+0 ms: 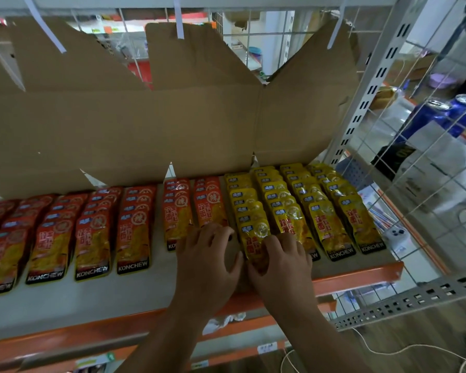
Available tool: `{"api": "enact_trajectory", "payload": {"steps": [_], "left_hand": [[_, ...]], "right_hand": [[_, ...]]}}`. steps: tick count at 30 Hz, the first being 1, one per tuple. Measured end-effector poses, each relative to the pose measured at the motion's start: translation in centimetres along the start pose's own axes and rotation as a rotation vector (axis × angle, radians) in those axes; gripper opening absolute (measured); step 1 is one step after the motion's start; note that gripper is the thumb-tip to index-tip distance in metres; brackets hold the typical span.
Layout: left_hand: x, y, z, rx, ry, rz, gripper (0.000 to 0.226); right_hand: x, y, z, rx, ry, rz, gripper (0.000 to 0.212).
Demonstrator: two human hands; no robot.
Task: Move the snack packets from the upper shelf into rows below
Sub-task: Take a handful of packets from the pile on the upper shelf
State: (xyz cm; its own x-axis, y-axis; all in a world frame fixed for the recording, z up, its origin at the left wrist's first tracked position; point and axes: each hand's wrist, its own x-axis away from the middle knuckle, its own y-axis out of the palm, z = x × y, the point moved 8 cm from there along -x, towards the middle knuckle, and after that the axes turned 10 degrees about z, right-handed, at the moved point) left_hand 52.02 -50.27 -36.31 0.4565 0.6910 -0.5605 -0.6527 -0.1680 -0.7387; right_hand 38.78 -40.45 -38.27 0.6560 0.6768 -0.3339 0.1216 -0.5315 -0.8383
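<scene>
On the shelf [135, 289], orange snack packets [92, 238] lie in overlapping rows on the left and yellow snack packets [320, 219] on the right, with a flattened cardboard box [145, 125] standing along the far side behind them. At the near middle, the left grip [207, 257] rests with relaxed, spread fingers on the gap between the two colours, holding nothing. Just beside it, the right grip [280, 265] pinches the near end of the front yellow packet [254, 232] in the leftmost yellow row
</scene>
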Motion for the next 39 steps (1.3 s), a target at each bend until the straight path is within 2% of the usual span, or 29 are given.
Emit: {"api": "enact_trajectory", "payload": {"steps": [13, 21, 39], "left_hand": [[0.4, -0.01, -0.17, -0.004, 0.015, 0.009, 0.035], [0.48, 0.21, -0.15, -0.012, 0.015, -0.018, 0.038], [0.57, 0.25, -0.29, -0.016, 0.009, -0.017, 0.037]], "right_hand": [[0.04, 0.15, -0.25, 0.058, 0.026, 0.012, 0.043], [-0.05, 0.18, -0.47, 0.077, 0.032, -0.019, 0.049], [-0.68, 0.28, -0.83, 0.071, 0.036, -0.05, 0.045]]}}
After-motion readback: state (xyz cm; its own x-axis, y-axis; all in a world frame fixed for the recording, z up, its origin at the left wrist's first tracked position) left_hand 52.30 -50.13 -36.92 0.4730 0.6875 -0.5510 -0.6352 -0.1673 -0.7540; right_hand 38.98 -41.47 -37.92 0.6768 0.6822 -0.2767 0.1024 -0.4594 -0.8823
